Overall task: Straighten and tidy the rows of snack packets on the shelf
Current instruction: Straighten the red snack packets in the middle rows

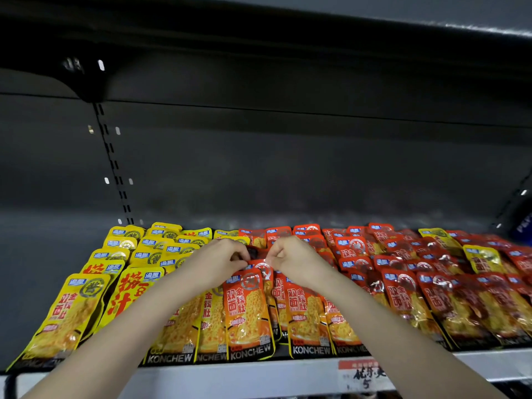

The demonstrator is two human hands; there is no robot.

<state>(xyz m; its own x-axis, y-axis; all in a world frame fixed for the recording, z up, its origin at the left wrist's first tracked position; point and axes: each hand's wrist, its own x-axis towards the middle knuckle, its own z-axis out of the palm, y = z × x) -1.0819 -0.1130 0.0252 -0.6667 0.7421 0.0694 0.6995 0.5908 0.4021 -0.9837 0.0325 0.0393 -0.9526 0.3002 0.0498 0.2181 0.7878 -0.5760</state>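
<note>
One wide-angle view, from the person's head, faces forward onto a shelf [230, 375] of packets [247, 309], seen slightly from above and close in. The dark back panel [288, 168] fills the upper half. The shelf's right end looks bent and blurred, probably from the lens.

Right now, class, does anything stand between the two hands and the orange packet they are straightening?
Nothing visible does: the left hand and right hand pinch the top of the orange packet directly.
</note>
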